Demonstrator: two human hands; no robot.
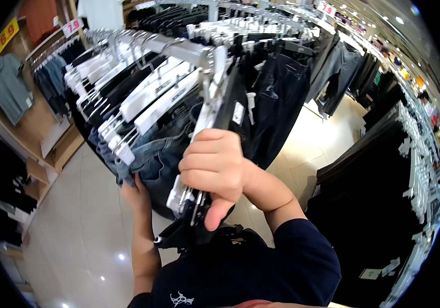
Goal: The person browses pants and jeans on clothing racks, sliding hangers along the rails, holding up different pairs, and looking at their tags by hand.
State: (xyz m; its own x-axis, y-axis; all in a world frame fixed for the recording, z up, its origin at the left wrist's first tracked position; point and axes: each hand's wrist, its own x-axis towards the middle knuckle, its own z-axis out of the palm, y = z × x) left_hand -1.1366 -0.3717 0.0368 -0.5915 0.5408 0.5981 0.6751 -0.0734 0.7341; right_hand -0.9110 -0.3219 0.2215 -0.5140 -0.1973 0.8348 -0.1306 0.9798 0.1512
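My right hand (214, 163) is closed in a fist around white and black clip hangers (203, 119) near the front end of the rack's metal rail (176, 50). Metal clips and dark cloth hang just below the fist. Lower and to the left, my left hand (135, 194) is at the waistband edge of blue-grey jeans (161, 159), its thumb against the denim and the other fingers mostly hidden. The jeans hang from white clip hangers (159, 109) on the same rail. Dark trousers (279, 97) hang just beyond my right hand.
More trousers (335, 66) hang on racks at the back right. A long row of black garments (374, 190) on white hangers stands along the right. Wooden wall shelving with a grey-green shirt (10, 87) is at the left. Pale tiled floor (76, 231) lies between the displays.
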